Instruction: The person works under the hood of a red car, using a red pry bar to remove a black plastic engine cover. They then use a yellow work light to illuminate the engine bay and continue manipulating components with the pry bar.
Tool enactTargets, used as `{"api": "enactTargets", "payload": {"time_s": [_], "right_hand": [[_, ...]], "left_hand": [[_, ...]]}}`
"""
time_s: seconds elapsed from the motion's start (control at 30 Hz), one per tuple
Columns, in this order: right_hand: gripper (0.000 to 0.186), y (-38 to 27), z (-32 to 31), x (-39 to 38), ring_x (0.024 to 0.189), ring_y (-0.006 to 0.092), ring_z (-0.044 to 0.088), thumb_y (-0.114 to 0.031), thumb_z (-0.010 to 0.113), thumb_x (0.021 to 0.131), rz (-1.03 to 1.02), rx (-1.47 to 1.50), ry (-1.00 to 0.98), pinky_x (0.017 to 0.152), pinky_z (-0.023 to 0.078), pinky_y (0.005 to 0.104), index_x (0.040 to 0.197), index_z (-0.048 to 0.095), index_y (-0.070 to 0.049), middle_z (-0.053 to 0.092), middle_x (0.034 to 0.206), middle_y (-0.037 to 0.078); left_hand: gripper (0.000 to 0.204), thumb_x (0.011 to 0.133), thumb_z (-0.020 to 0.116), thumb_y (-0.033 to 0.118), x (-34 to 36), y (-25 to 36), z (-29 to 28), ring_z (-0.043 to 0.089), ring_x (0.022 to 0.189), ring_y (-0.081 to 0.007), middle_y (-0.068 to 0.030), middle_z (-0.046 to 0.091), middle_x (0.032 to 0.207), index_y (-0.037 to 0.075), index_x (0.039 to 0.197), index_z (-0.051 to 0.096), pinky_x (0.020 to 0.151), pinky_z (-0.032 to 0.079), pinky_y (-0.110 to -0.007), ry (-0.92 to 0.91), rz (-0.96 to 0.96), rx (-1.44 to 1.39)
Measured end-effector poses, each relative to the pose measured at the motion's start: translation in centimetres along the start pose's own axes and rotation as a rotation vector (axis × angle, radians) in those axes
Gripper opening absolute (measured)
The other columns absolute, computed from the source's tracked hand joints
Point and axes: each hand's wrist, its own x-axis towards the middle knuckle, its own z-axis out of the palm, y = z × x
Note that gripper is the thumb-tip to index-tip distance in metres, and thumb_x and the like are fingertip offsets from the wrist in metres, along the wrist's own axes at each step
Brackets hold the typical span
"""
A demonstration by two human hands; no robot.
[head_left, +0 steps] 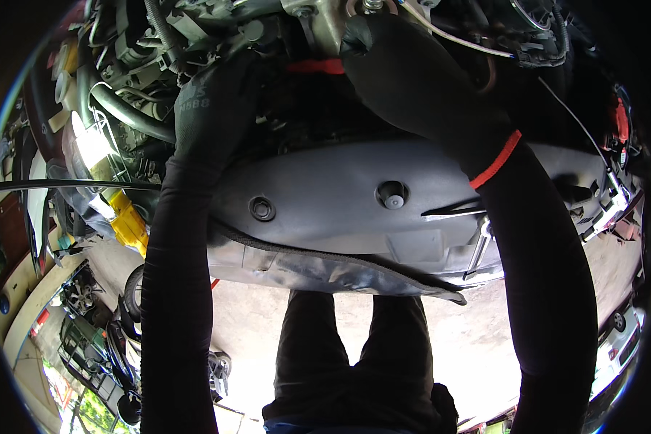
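My left hand (pixel 213 105), in a dark printed glove, reaches into the engine bay beside hoses and dark fittings (pixel 253 30); its fingertips are lost in shadow. My right hand (pixel 405 76), gloved and with a red band at the wrist, has its fingers curled near a round metal fitting (pixel 371 6) and a metal bracket (pixel 315 18); what it holds, if anything, is hidden. A red strip (pixel 312 66) lies between the hands. A dark plastic panel (pixel 311 181) spans below them.
A lit work lamp (pixel 90 141) and a yellow object (pixel 129 220) are at left. Metal tools (pixel 484 242) rest on the panel at right, with another (pixel 615 188) beyond. Below are my legs on a pale floor (pixel 253 325). A white car (pixel 618 333) stands at far right.
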Motion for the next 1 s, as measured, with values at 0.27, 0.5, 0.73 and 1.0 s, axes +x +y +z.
{"api": "enactTargets", "payload": {"time_s": [0.27,0.5,0.73,1.0], "right_hand": [[0.023,0.5,0.1,0.8,0.072,0.0379,0.069,-0.017,0.064,0.089,-0.279,-0.238,-0.078,0.07,0.057,0.0494,0.077,0.072,0.001,0.067,0.082,0.023],[0.023,1.4,0.1,1.0,0.074,0.0382,0.069,-0.017,0.065,0.088,-0.475,-0.339,-0.059,0.071,0.057,0.0491,0.078,0.073,0.002,0.067,0.084,0.023],[0.023,0.7,-0.7,0.5,0.076,0.0398,0.068,-0.015,0.064,0.089,-0.066,-0.023,-0.08,0.074,0.057,0.0483,0.078,0.072,0.003,0.067,0.084,0.025],[0.023,2.6,0.7,0.9,0.076,0.0372,0.068,-0.015,0.064,0.088,-0.212,-0.199,-0.09,0.075,0.057,0.0486,0.079,0.072,0.004,0.066,0.083,0.024]], "left_hand": [[0.028,0.101,0.066,0.027,0.1,0.4,-0.2,0.075,0.099,-0.0344,-0.0134,0.077,0.108,0.014,0.125,0.075,0.084,0.059,-0.046,-0.072,-0.071,0.031],[0.028,0.101,0.067,0.025,0.0,0.0,0.1,0.075,0.097,-0.0344,-0.0135,0.077,0.109,0.013,0.125,0.074,0.083,0.059,-0.045,-0.015,-0.047,-0.018],[0.027,0.101,0.068,0.025,-0.1,-0.2,0.0,0.075,0.098,-0.0343,-0.0138,0.078,0.109,0.013,0.124,0.075,0.083,0.059,-0.043,-0.018,-0.018,-0.009],[0.027,0.101,0.067,0.028,-0.1,-0.2,0.2,0.075,0.097,-0.0358,-0.0135,0.078,0.108,0.014,0.123,0.075,0.083,0.059,-0.046,0.001,-0.056,-0.049]]}}
